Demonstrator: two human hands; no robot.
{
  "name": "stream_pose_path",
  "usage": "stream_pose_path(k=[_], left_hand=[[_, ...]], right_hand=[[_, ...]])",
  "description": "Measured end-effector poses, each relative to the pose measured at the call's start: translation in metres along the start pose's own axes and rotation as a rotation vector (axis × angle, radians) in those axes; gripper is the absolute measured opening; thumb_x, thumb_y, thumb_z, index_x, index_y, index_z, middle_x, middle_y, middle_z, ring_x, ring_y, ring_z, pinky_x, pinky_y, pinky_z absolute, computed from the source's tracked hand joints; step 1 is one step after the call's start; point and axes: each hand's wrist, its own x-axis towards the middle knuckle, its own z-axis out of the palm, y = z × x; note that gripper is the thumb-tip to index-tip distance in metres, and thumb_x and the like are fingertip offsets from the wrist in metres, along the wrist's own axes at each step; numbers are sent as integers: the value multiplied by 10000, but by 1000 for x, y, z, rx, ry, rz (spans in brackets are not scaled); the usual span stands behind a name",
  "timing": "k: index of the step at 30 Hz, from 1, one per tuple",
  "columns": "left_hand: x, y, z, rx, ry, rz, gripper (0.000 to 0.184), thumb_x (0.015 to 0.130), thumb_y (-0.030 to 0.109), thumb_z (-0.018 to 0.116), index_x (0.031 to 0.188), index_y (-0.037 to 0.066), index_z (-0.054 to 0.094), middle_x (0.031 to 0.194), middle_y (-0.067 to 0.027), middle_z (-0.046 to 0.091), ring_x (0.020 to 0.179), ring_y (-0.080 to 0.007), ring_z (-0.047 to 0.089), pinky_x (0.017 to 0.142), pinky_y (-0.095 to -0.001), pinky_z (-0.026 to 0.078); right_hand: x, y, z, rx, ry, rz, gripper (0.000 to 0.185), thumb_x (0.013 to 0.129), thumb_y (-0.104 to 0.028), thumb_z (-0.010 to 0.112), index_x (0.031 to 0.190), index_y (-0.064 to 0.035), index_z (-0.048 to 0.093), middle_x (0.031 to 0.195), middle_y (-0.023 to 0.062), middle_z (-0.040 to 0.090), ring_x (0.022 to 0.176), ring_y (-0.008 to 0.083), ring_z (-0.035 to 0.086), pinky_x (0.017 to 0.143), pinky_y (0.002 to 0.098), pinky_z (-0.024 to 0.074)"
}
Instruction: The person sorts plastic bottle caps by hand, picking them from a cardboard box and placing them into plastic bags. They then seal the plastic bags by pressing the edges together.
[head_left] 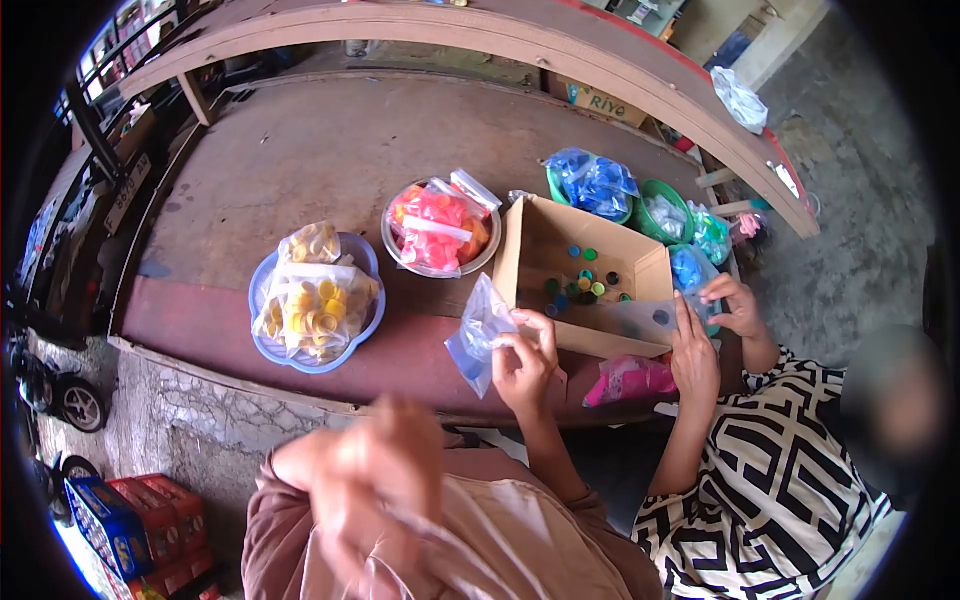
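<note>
My right hand [527, 365] pinches a small transparent plastic bag [482, 335] with a bluish patch, beside the near left corner of a cardboard box [600, 338]. Inside that box lie several bottle caps [585, 285] in green, blue, black and yellow. My left hand [380, 490] is close to my chest, smeared by motion, so its fingers cannot be read. Left of my right hand sits a blue basin [372, 262] with bags of yellow caps [312, 310]. Behind it, a metal bowl [408, 262] holds bags of pink and orange caps [438, 228].
At right a co-worker's hands [697, 350] hold a plastic bag [645, 318] over the box's edge. Green baskets [655, 190] with bagged blue caps [592, 180] stand behind the box. A pink bag [630, 380] lies at the table's front edge. Crates [150, 530] stand lower left.
</note>
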Motion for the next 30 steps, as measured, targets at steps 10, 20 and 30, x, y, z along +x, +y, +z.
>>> stream_pose_path(k=[10,20,30], left_hand=[[-107,-138,29,111,165,-870,1322,448,262,877,1360,12,-48,1359,-251,174,1259,-325,281,1022,-418,284],[-126,-198,29,-40,267,-945,1153,523,109,818,1364,52,32,1158,-149,403,1055,-264,465,912,-367,383],[-124,-218,39,55,141,-895,1205,479,146,861,1351,65,34,1169,-166,361,1078,-294,431,916,-415,371]], right_hand=[[-5,3,29,82,-296,-158,149,649,-22,646,780,-75,600,969,65,533,755,184,558,608,297,491],[24,32,22,302,-514,-155,189,656,-75,605,843,-55,626,962,86,555,765,213,571,699,325,482],[62,249,-47,-704,-812,696,269,675,-228,674,853,-29,648,895,192,619,785,316,619,669,403,505]])
